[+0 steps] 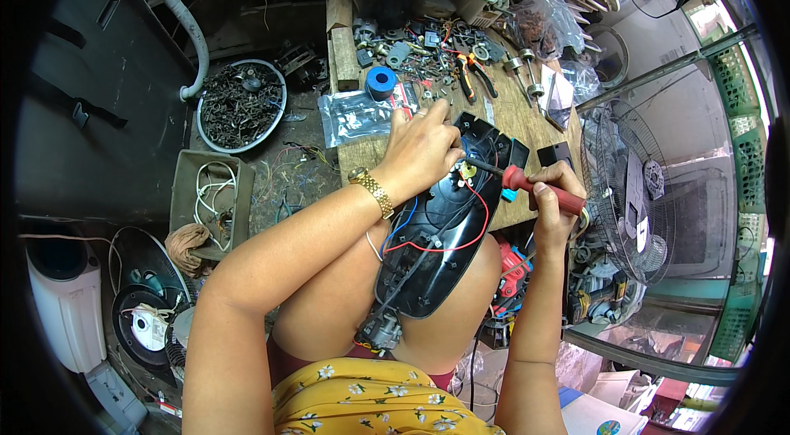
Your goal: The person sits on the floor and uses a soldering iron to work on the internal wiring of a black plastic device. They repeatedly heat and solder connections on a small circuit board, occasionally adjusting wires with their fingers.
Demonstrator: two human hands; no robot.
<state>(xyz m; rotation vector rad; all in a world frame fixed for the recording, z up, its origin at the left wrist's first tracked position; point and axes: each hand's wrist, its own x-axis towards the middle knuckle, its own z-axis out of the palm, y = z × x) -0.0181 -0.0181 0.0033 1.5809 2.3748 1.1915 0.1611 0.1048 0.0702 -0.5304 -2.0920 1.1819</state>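
Across my thighs and the bench edge lies a long black plastic housing (425, 270), open side up, with red, blue and black wires inside. My right hand (559, 192) is wrapped round the red handle of a screwdriver (527, 181). Its shaft points left into the housing, close to a small yellowish part (469, 172). At the housing's upper left, my left hand (424, 147) has its fingers curled beside the screwdriver's tip; what they grip is hidden. Near the housing's lower end, a small metal motor-like part (381, 330) hangs by wires.
On the wooden bench (374, 152) are blue tape (381, 83), orange-black pliers (473, 79) and scattered metal parts. At left stand a round basin (284, 97) of screws and a bin (177, 209) with white cable. A wire fan guard (613, 250) leans at right.
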